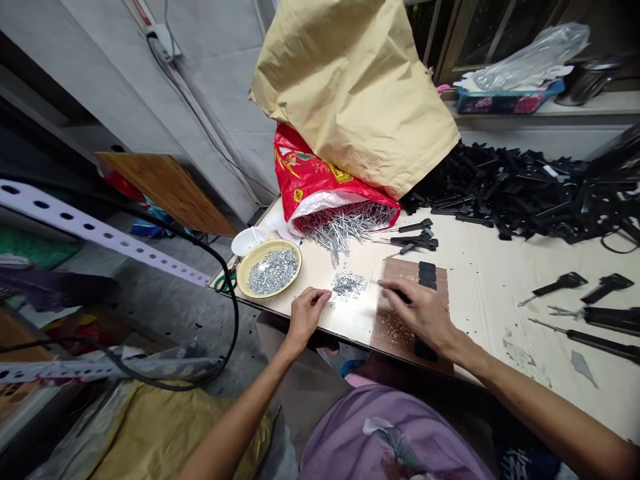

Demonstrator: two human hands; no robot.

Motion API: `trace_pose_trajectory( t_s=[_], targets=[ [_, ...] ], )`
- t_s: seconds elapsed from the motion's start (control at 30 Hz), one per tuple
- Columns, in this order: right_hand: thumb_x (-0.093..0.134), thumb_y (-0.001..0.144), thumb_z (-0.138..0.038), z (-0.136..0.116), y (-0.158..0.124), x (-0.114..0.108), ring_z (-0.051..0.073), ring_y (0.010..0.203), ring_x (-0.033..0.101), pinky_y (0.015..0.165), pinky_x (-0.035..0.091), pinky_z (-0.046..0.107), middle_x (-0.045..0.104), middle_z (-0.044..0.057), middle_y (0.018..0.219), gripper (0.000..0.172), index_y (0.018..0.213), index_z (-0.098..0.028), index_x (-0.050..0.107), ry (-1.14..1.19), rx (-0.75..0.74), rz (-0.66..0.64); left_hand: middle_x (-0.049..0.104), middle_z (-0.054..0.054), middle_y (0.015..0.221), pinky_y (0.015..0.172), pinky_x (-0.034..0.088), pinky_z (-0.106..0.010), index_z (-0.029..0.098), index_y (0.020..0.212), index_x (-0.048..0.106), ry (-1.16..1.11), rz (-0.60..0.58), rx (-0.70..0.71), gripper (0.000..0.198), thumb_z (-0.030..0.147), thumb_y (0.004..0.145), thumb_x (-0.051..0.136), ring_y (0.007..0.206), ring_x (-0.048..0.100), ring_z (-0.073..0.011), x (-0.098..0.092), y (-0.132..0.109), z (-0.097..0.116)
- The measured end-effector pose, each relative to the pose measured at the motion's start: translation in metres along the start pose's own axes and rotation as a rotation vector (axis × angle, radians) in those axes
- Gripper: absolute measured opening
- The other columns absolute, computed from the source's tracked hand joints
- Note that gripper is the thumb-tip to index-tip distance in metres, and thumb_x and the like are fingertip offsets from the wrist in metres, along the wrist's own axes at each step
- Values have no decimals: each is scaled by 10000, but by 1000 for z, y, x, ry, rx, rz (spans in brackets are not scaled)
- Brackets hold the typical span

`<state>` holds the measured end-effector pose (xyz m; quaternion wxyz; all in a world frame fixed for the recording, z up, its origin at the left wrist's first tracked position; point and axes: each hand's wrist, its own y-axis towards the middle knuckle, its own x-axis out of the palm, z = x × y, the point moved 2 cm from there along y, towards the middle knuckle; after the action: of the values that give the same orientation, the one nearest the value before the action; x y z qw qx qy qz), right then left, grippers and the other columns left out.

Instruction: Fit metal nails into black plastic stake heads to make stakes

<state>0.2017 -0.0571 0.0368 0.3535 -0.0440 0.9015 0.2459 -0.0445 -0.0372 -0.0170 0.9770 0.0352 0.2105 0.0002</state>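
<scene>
At the table's front edge, my left hand (306, 315) is closed in a pinch beside a small heap of tiny metal parts (349, 285). Whatever its fingertips hold is too small to make out. My right hand (423, 312) hovers over a brown board (395, 303), thumb and fingers pinched and pointing toward the heap; a blurred tip shows at the fingers, its kind unclear. Several black flat pieces (427, 268) lie in a row on the board, partly hidden by my right hand. Left of the heap stands a yellow bowl (241, 270) of small metal parts.
A red bag (295, 173) spills long metal pins (340, 230) behind the heap. Black plastic parts (530, 187) are piled at the back right. Black-handled pieces with metal shafts (595, 333) lie at right. A white bowl (245, 241) and green-handled scissors (226, 281) are at left.
</scene>
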Motion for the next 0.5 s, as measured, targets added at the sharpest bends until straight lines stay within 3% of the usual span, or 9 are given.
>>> trace_pose_trajectory(
  t_s=[0.1, 0.17, 0.3, 0.5],
  targets=[
    [461, 928, -308, -14, 4, 11, 158, 827, 635, 714, 508, 270, 665, 50, 957, 225, 1005, -224, 655, -56, -32, -50, 643, -33, 722, 645, 473, -267, 138, 843, 675, -602, -45, -290, 248, 359, 730, 686, 626, 573, -117, 22, 2, 19],
    [446, 936, -323, -17, 6, 9, 150, 806, 622, 685, 479, 248, 644, 55, 944, 245, 1002, -226, 661, -157, -36, -40, 649, -26, 706, 649, 490, -256, 123, 836, 668, -824, -101, -371, 272, 332, 678, 740, 611, 585, -101, 39, 4, 35],
    [414, 951, -303, -16, 9, -1, 132, 775, 607, 682, 438, 230, 639, 46, 909, 264, 1007, -220, 658, -283, -43, -46, 663, -28, 684, 654, 506, -242, 105, 831, 673, -941, -164, -385, 267, 288, 659, 764, 598, 606, -96, 60, 6, 58],
    [399, 957, -311, -9, 6, -11, 131, 798, 601, 707, 419, 228, 643, 36, 895, 274, 974, -213, 654, -326, -23, -7, 674, -35, 698, 661, 509, -231, 106, 836, 685, -930, -193, -357, 237, 271, 680, 752, 609, 614, -93, 69, 10, 66]
  ],
)
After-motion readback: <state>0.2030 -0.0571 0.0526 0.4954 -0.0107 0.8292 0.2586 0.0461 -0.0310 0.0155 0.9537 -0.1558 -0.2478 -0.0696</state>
